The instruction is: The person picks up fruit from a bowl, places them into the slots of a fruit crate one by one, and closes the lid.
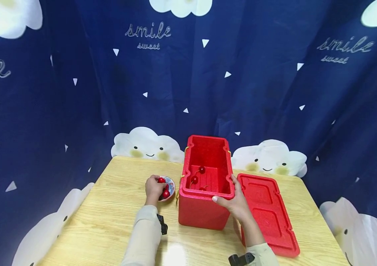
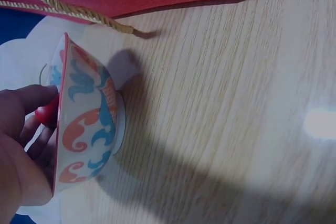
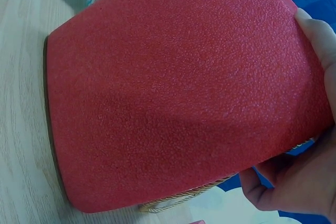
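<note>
Two cherries (image 1: 164, 187) sit in the bowl (image 1: 171, 188) under your left hand (image 1: 153, 188), whose fingers pinch one. Right of it at frame centre stands the open red box (image 1: 205, 207); your right hand (image 1: 236, 203) grips its near rim.

The curtain (image 1: 208, 92) carries "smile sweet" in pale script, readable 2 times, at top middle and top right; a third print at left is cut off.

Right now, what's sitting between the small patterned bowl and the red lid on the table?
In the head view, the open red foam box stands between the bowl and the lid, with the right hand gripping its near corner.
</note>
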Motion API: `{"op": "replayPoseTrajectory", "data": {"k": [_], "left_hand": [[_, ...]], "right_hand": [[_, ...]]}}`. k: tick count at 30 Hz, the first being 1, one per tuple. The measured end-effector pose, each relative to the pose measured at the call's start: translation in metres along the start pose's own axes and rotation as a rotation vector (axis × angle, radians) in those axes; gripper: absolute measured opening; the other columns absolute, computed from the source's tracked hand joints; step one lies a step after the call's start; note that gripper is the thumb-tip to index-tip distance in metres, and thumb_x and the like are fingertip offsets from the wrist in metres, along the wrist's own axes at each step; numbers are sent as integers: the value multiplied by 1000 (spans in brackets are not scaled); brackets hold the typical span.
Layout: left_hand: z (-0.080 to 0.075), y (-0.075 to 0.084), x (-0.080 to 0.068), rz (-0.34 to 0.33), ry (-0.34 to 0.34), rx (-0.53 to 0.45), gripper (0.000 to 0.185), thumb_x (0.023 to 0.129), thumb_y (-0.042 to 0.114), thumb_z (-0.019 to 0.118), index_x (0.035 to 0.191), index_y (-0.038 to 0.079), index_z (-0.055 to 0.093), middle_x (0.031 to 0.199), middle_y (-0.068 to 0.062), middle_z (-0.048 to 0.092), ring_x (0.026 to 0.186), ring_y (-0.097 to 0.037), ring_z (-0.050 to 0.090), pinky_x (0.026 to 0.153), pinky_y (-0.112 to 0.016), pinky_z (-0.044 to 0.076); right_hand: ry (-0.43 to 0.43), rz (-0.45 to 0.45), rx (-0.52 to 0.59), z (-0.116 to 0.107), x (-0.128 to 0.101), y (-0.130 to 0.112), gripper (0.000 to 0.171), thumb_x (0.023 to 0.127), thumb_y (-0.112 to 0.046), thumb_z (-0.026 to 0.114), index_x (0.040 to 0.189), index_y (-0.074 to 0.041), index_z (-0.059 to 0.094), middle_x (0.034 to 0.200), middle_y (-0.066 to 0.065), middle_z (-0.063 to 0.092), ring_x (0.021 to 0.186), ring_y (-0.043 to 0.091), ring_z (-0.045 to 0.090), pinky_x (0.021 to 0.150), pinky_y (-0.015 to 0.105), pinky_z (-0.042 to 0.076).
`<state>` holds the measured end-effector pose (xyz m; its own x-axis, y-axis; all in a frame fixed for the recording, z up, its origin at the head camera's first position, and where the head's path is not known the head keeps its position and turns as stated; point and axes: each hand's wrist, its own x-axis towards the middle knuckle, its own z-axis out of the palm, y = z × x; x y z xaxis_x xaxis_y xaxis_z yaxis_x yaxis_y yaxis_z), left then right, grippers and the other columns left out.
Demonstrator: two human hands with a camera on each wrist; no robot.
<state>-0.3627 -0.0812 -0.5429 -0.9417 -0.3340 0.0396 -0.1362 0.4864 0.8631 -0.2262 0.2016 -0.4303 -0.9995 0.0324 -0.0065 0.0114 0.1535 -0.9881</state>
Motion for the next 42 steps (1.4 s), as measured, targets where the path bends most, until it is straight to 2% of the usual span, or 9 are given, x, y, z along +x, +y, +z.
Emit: {"op": "replayPoseTrajectory", "data": {"k": [6,14,24,29,33,36,39,42], "left_hand": [[-3,1,-3,-24,48,16,36,68,4,76,101,-5,62,96,-21,60,93,-35,56,84,-43,44],[-6,2,-4,-25,52,46,30,73,7,75,98,-2,62,94,-19,58,92,-34,55,84,-43,43],[-7,-2,-10,28,82,-119,31,70,5,74,98,-3,63,86,-14,63,85,-28,58,79,-41,45],[-14,8,-16,72,106,-185,32,72,6,75,101,-1,64,87,-14,63,82,-27,61,77,-41,46],[-21,19,-20,98,101,-221,33,74,7,75,104,1,64,89,-13,62,79,-26,61,74,-41,48],[-25,25,-22,98,106,-251,34,73,7,75,104,1,64,90,-13,62,78,-25,62,72,-39,49],[-30,32,-25,92,107,-286,34,72,6,76,103,1,65,90,-12,63,78,-24,63,70,-36,51],[-36,41,-29,88,95,-312,34,72,8,76,103,2,64,90,-11,63,79,-24,64,70,-36,51]], "right_hand": [[-12,-1,-15,4,-4,-8,102,70,-11,79,147,-14,13,141,21,31,123,37,37,88,41,45],[-19,-12,-8,5,-3,-7,102,70,-10,79,147,-14,13,140,18,33,122,35,38,88,40,44],[-26,-6,1,2,0,-1,103,69,-12,80,147,-15,12,141,18,31,123,37,36,88,41,45],[-19,-37,-18,0,10,20,104,70,-16,80,148,-19,11,140,15,32,122,33,38,88,38,45],[-20,-28,-16,0,8,13,105,70,-15,80,148,-18,11,141,16,31,123,34,36,88,40,45],[-20,-21,-18,-1,7,11,105,70,-15,80,148,-18,10,142,17,29,124,35,35,88,41,45],[-5,-41,-29,-2,12,23,104,70,-16,80,148,-21,11,141,16,31,123,33,37,89,39,44],[0,-38,-33,-2,13,25,104,70,-16,80,148,-22,11,141,16,31,123,33,37,89,40,44]]}}
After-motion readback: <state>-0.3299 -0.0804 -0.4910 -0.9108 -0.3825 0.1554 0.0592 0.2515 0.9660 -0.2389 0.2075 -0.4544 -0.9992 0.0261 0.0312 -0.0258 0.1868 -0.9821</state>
